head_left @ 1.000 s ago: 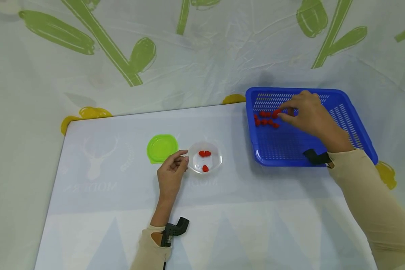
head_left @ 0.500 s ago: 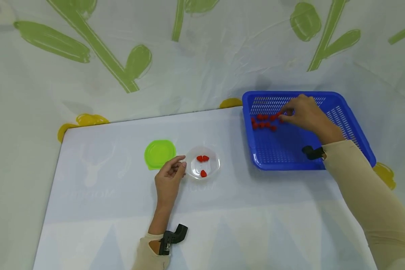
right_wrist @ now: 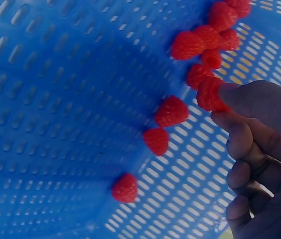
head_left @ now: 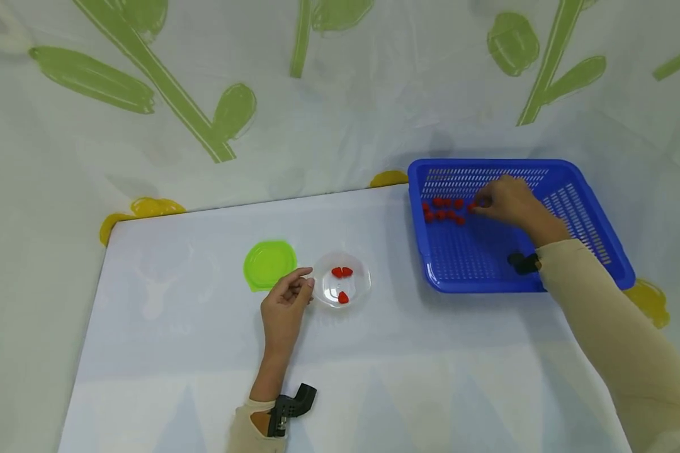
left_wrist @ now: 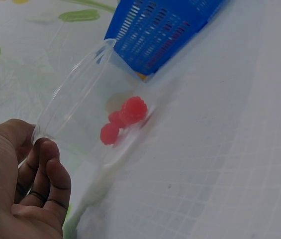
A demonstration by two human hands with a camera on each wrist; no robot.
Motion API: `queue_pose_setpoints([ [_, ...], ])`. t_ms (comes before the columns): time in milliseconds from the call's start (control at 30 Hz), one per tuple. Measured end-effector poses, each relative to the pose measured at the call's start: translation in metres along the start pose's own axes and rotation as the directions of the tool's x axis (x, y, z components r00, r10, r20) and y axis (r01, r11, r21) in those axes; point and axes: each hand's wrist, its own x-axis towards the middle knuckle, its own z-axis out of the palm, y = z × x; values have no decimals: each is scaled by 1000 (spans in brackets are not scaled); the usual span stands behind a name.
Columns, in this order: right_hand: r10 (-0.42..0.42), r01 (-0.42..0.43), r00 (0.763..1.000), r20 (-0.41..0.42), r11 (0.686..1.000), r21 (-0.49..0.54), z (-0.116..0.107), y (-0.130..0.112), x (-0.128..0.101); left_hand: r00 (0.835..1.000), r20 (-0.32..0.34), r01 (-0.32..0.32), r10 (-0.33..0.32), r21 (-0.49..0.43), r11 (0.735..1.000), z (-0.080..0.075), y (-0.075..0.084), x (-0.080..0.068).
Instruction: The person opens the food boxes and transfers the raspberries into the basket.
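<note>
My left hand (head_left: 283,308) pinches the rim of a clear plastic bowl (left_wrist: 75,99) between thumb and fingers. Three red raspberries (left_wrist: 134,109) lie on the bowl's bottom. Over in the blue basket (head_left: 470,288), my right hand (head_left: 510,201) pinches one raspberry (right_wrist: 210,93) between thumb and index finger, its other fingers curled loosely below. Several more raspberries (right_wrist: 172,111) are scattered along the basket's floor by its wall. In the head view my fingers partly hide the held raspberry.
Just left of the bowl, a bright green lid (head_left: 269,264) lies on the white-covered table (head_left: 164,327). The basket has slotted walls and stands at the table's right rear, near a wall covering (head_left: 374,94) printed with green leaves.
My right hand has lowered deeper into the basket, with the raspberries around it slightly rearranged. The left hand stays at the bowl's rim. The head view has shifted a little.
</note>
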Motion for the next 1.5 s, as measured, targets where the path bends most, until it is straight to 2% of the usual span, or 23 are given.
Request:
queue_pose_setpoints([
  [67,1,-1,1000,24,1000,-6,4,1,-2,1000,5,-6,6,2,1000,0,-1,-3],
  [267,14,-15,999,31,1000,18,6,1,-2,999,-4,-40,40,5,999,-2,0,-2],
  [467,67,-72,995,80,995,63,8,2,0,1000,7,-23,23,-16,1000,-3,1,-2],
  [600,56,-61,995,84,996,63,10,4,0,1000,4,-29,29,-6,1000,-3,1,-2],
  [800,6,-10,997,80,999,53,12,7,4,999,-7,-34,34,-5,999,-7,-24,0],
  [867,12,-17,996,86,998,62,12,6,5,999,-8,-38,38,0,999,-8,-29,1],
  [967,25,-31,995,97,998,61,12,5,6,999,-8,-37,38,10,999,-8,-28,1],
  [1200,38,-40,997,65,999,31,0,-9,-1,998,13,-59,59,13,998,-4,1,2],
  [1267,32,-34,999,43,998,49,-6,-15,-5,998,16,-57,57,15,998,-3,3,4],
  [1500,-18,19,1000,-9,996,82,-23,-35,-23,1000,1,-13,13,-4,1000,0,-35,3],
])
